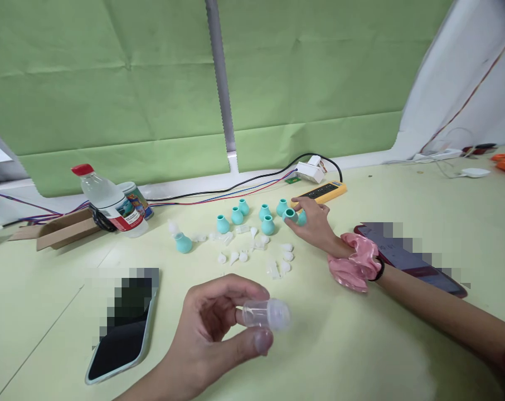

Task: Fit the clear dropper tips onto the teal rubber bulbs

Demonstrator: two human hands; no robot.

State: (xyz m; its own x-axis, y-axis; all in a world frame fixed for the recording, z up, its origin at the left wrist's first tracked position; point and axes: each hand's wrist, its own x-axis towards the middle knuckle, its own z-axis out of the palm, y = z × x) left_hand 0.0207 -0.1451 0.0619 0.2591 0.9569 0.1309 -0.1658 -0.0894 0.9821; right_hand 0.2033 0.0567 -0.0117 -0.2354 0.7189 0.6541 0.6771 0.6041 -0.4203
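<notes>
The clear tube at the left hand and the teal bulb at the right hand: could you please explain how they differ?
The clear tube is see-through; the teal bulb is opaque. The clear tube lies sideways, while the teal bulb's opening faces upward. The clear tube appears larger in this view, being nearer the camera than the teal bulb. Both are at a hand's fingers.

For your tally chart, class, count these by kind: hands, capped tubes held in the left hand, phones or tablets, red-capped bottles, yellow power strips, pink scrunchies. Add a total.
Hands: 2
Held capped tube: 1
Phones or tablets: 2
Red-capped bottle: 1
Yellow power strip: 1
Pink scrunchie: 1
Total: 8
</notes>
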